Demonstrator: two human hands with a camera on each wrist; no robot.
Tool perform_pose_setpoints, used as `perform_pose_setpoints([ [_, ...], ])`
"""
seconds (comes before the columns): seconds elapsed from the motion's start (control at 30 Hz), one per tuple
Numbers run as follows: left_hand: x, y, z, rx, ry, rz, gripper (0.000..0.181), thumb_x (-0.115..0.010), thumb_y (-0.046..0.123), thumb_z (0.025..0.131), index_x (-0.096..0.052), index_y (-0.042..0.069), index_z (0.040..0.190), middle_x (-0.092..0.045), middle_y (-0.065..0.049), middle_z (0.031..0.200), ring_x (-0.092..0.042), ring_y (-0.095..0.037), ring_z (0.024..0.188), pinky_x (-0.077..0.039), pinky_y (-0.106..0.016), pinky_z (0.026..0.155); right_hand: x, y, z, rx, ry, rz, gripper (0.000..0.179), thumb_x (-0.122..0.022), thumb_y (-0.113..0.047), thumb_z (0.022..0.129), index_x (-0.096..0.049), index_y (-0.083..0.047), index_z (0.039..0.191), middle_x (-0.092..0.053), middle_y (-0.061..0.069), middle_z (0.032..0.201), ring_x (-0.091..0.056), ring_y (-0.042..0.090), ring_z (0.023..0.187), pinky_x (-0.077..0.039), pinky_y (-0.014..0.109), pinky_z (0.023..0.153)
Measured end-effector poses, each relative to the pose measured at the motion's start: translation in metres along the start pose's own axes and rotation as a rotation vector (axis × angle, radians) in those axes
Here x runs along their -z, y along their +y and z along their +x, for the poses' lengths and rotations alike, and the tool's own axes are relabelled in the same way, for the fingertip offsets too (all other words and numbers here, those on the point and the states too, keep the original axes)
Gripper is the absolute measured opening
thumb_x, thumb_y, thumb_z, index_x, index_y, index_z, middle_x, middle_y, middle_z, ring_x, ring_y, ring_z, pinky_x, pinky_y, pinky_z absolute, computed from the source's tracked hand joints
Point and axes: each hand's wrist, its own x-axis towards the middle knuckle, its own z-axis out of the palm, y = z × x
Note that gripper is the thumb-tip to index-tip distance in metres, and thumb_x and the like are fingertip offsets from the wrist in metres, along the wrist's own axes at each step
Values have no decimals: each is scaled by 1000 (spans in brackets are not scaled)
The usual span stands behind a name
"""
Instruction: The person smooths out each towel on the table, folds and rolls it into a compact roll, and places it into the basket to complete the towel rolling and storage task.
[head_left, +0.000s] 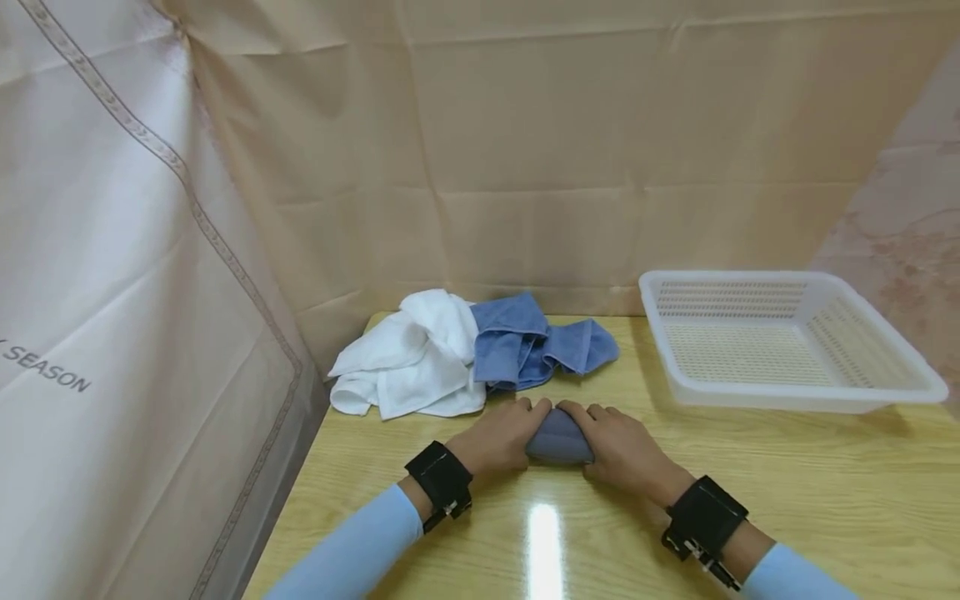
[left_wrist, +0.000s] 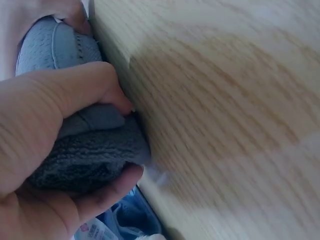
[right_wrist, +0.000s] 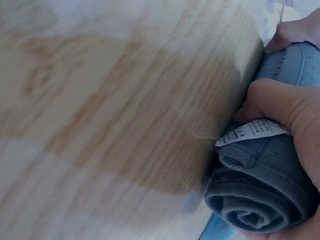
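A dark grey towel (head_left: 559, 437), rolled into a cylinder, is between both hands in front of the person. My left hand (head_left: 501, 435) grips its left end, with thumb and fingers curled round the roll, as the left wrist view shows. The right hand (head_left: 624, 448) grips the other end. In the right wrist view, the spiral end of the rolled towel (right_wrist: 252, 212) faces the camera, and a white printed label (right_wrist: 252, 131) sticks out beside the thumb. Just beyond the hands lie a crumpled white towel (head_left: 427, 358) and a crumpled blue towel (head_left: 517, 337), side by side.
A white plastic basket (head_left: 802, 398) with slotted walls stands at the back right of the wooden table (head_left: 795, 483). Beige cloth (head_left: 540, 150) hangs behind the table, and a pale printed cloth (head_left: 135, 333) hangs along its left side.
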Motion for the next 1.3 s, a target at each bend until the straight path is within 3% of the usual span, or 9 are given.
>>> perform_pose_setpoints([
  [0.13,7,-2,1,-39,92,-22,80,-88,17,75,-48,11,143,-62,-9,117,-63,-19,97,-54,-31,81,15,5,-4,9,37,13,95,-92,-17,63,-45,-12,146,-68,10,103,-68,26,88,-56,44,73],
  [0.3,26,-2,11,10,390,-30,89,-88,28,83,-39,6,153,-58,-14,133,-63,-26,113,-55,-37,90,63,23,-2,-43,120,60,91,-90,-16,69,-44,-7,146,-69,19,111,-69,34,92,-56,52,76],
  [0.37,31,1,21,51,463,-77,83,-83,28,89,-37,1,152,-57,-16,132,-62,-25,111,-55,-36,87,84,34,-2,-120,169,91,90,-87,-16,72,-41,-5,148,-68,23,113,-69,38,92,-55,54,74],
  [0.47,31,11,40,15,479,-110,55,-73,24,98,-51,-2,141,-59,-14,125,-62,-20,103,-54,-30,82,110,48,-3,-272,240,168,90,-82,-15,76,-35,-3,152,-66,30,111,-69,39,85,-54,53,68],
  [0.57,25,25,66,-117,457,-83,29,-66,19,103,-65,4,128,-61,-10,120,-61,-18,102,-51,-25,84,126,59,-5,-389,290,246,89,-78,-15,82,-29,0,155,-66,35,104,-69,34,72,-54,48,60],
  [0.7,16,44,102,-253,495,25,26,-64,19,104,-69,9,127,-62,-7,126,-59,-19,116,-46,-23,99,130,70,2,-453,314,322,89,-77,-19,87,-25,0,157,-63,38,108,-69,29,65,-54,44,55],
  [0.83,9,56,127,-313,540,117,18,-67,22,103,-75,14,117,-68,0,120,-61,-15,116,-43,-21,104,124,72,9,-476,334,321,85,-77,-25,89,-29,-1,155,-61,37,114,-69,37,77,-54,47,61],
  [1.1,4,64,139,-268,569,206,12,-71,26,99,-81,22,104,-72,7,102,-64,-9,95,-50,-21,86,118,67,16,-507,341,285,85,-77,-33,91,-33,3,155,-60,36,123,-67,47,95,-55,55,69],
  [1.3,5,69,146,-286,609,202,13,-72,28,98,-82,20,103,-74,7,99,-65,-8,91,-50,-20,81,121,71,22,-508,353,241,83,-77,-32,89,-38,3,153,-62,34,122,-66,48,100,-53,59,77],
])
